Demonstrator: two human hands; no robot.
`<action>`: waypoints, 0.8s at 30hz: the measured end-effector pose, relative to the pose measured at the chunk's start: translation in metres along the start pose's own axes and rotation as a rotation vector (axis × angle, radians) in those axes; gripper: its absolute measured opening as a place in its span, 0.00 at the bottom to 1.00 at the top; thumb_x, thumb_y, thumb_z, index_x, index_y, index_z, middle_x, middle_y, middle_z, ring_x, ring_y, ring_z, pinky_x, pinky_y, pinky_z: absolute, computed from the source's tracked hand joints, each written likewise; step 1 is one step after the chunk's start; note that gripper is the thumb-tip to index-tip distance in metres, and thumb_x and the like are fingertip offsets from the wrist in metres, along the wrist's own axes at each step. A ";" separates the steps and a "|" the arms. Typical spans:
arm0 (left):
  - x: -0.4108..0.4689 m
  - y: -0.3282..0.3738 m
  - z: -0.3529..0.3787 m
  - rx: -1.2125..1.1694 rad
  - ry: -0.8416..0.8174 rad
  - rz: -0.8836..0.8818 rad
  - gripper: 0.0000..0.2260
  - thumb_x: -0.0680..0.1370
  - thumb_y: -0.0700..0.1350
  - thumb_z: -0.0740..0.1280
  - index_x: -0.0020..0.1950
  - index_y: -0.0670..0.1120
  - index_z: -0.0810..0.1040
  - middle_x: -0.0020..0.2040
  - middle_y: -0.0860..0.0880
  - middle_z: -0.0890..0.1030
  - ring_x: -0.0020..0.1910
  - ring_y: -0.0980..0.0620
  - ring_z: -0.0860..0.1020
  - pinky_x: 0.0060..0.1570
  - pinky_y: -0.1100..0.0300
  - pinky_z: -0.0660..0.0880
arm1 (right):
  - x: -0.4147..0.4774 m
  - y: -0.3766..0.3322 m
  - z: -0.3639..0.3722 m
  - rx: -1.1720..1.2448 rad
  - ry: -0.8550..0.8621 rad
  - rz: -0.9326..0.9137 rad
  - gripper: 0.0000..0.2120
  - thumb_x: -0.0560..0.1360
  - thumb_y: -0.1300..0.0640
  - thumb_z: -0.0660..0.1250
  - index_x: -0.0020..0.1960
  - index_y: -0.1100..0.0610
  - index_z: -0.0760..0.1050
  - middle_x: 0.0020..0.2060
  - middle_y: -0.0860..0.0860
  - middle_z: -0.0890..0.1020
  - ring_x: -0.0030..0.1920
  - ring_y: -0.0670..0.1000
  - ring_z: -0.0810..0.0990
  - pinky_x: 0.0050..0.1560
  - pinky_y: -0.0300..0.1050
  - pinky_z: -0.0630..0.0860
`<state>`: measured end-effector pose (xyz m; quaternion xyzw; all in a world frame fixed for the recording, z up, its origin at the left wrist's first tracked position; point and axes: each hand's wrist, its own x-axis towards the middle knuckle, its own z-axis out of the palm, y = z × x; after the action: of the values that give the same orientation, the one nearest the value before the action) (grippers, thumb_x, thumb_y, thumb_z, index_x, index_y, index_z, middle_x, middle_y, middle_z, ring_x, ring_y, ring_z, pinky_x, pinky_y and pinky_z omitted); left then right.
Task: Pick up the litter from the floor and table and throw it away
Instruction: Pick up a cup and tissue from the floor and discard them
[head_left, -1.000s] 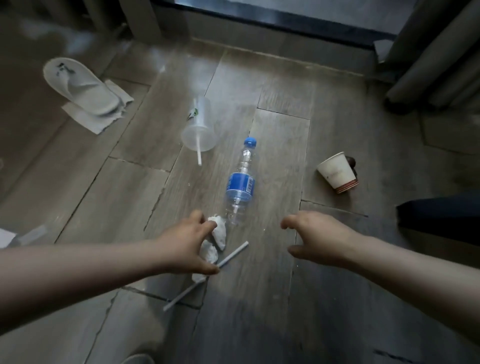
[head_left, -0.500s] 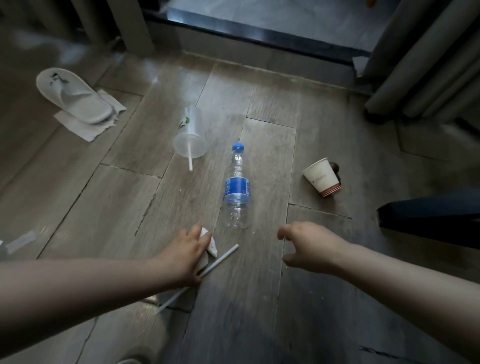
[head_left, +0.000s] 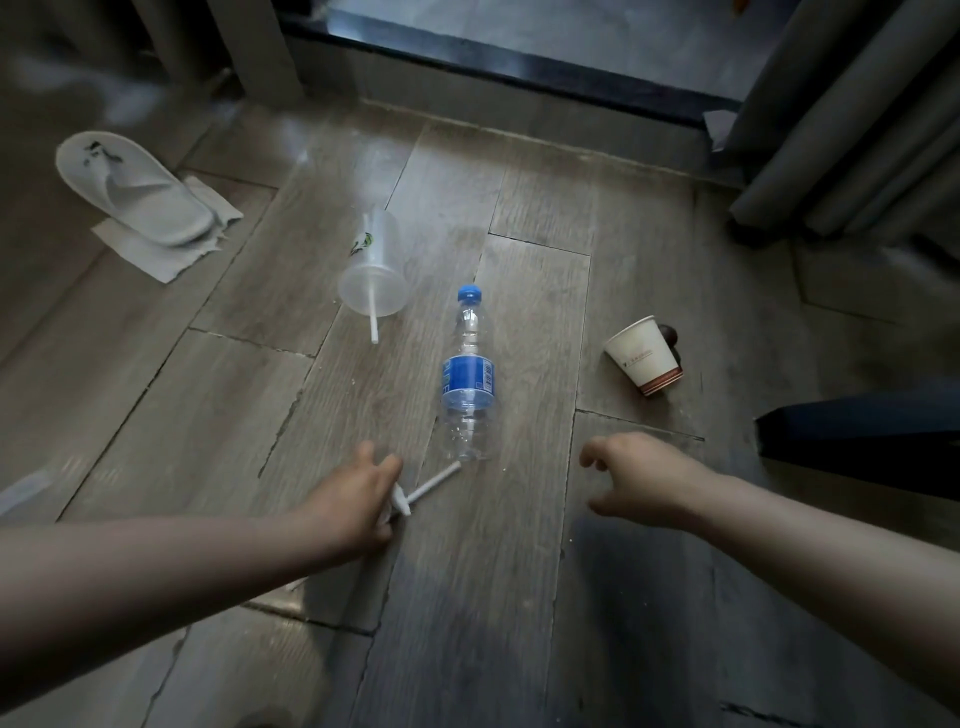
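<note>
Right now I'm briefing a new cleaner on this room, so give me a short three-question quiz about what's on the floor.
1. True or false: the water bottle stands upright.
2. What lies under the white slipper? A) a sheet of paper B) a plastic bag C) a lid
3. Which hand holds nothing?

Key
1. False: it lies on its side.
2. A.
3. The right hand, its fingers loosely curled. The left hand grips crumpled tissue.
</note>
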<state>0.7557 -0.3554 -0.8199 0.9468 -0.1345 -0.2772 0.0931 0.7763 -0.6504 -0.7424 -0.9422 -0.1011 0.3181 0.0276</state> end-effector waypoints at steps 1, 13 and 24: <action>0.001 -0.001 -0.001 -0.005 -0.005 -0.009 0.17 0.70 0.46 0.71 0.50 0.50 0.65 0.55 0.46 0.66 0.43 0.46 0.76 0.37 0.57 0.68 | 0.002 0.003 -0.001 0.006 0.008 0.011 0.24 0.73 0.51 0.69 0.67 0.53 0.71 0.61 0.51 0.77 0.61 0.52 0.75 0.57 0.44 0.74; 0.003 -0.007 -0.002 -0.306 0.008 -0.115 0.14 0.67 0.40 0.68 0.48 0.50 0.67 0.54 0.50 0.74 0.53 0.49 0.75 0.40 0.62 0.65 | 0.021 0.034 -0.013 0.116 0.145 0.131 0.24 0.72 0.51 0.70 0.66 0.54 0.72 0.61 0.53 0.76 0.61 0.53 0.75 0.57 0.46 0.74; 0.020 0.002 -0.022 -0.536 0.214 -0.304 0.08 0.72 0.40 0.67 0.51 0.45 0.76 0.53 0.47 0.81 0.46 0.49 0.77 0.40 0.62 0.68 | 0.038 0.067 -0.032 0.244 0.338 0.330 0.30 0.72 0.52 0.69 0.71 0.56 0.66 0.65 0.57 0.70 0.63 0.58 0.71 0.56 0.47 0.69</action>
<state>0.7838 -0.3615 -0.8114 0.9217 0.0967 -0.2122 0.3101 0.8373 -0.7073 -0.7472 -0.9754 0.0991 0.1665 0.1050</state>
